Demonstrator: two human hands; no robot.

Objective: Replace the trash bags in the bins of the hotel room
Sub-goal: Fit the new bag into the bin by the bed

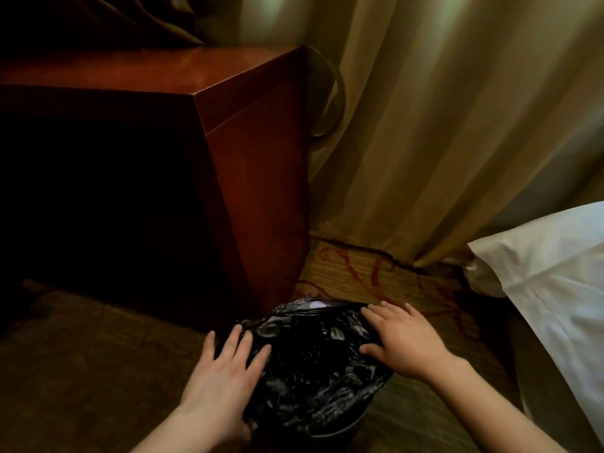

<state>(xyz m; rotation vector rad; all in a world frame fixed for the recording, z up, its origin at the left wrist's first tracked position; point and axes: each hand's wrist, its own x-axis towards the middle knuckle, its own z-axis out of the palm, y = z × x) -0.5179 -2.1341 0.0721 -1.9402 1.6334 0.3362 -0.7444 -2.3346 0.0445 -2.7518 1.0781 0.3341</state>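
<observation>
Curtain [441,125] and wooden cabinet [248,152] behind bin [333,426]

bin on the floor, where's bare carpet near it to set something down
Free: the carpet strip behind the bin, bordered by cabinet, curtain and white bed linen; also the dark floor left of it, before the cabinet. Crowded: the black bag, where left hand and right hand both rest.

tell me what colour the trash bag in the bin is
Glossy black trash bag; the head view, the only one, shows it.
</observation>
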